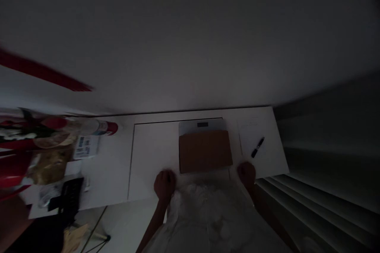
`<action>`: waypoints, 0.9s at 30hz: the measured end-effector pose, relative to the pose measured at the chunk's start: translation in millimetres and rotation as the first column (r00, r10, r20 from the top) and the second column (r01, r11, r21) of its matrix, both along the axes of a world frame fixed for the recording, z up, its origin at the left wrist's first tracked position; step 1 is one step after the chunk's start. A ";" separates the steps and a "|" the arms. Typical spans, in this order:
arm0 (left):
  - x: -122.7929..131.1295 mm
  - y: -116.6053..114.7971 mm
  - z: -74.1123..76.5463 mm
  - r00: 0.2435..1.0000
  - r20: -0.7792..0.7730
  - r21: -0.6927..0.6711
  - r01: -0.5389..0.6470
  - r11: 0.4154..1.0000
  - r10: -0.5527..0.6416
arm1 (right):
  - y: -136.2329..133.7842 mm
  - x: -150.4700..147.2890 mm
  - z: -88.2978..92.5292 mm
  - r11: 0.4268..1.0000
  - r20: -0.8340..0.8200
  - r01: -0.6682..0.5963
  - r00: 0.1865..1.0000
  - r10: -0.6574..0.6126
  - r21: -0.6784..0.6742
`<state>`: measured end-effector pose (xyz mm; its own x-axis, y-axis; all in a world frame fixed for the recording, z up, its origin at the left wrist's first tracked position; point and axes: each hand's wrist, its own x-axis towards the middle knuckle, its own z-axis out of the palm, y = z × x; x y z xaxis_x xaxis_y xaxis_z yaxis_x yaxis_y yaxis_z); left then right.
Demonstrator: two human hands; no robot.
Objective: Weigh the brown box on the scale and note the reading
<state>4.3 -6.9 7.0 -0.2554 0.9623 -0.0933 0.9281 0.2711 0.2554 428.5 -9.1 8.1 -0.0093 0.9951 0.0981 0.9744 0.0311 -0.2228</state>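
My left hand (165, 184) rests as a closed fist on the front of the white desk (154, 150), and nothing shows in it. On the other side, my right hand (246, 172) is also curled into a fist near the desk's front edge. Between and beyond both hands lies a brown cardboard box (205, 151), which neither touches. It sits on a grey flat device with a small dark display (202, 125), probably a scale. Just past my right hand, a black pen (257, 147) lies on a sheet of paper (247, 132) with faint writing.
At the left are a red-and-white bottle (107, 127), a white box with blue print (86, 147), a black box (72, 193) and clear plastic wrapping. Part of another person shows at the lower left. Behind the desk rises a wall (190, 47); curtain-like folds (314, 193) hang right.
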 end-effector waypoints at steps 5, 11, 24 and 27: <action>0.9 1.2 1.9 1.000 -0.015 0.005 0.004 1.000 -0.004 | 0.9 -0.9 2.7 1.000 0.032 -0.011 0.999 0.011 0.007; -0.2 -0.2 -0.6 0.999 -0.027 0.009 0.029 1.000 -0.028 | 0.9 -0.3 1.7 1.000 0.020 -0.006 1.000 0.006 -0.021; 2.6 4.9 4.8 0.998 -0.047 0.010 0.041 0.999 -0.041 | 2.8 -2.0 1.9 0.999 -0.015 0.032 0.999 -0.032 -0.019; 3.4 5.2 4.4 0.998 -0.056 0.010 0.042 0.999 -0.041 | 4.8 -2.8 2.7 0.999 -0.034 0.029 0.999 -0.030 -0.037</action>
<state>7.7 -1.7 11.4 -0.2197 0.9731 -0.0694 0.9514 0.2294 0.2055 425.8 -4.3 10.8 0.0231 0.9979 0.0611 0.9664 -0.0066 -0.2570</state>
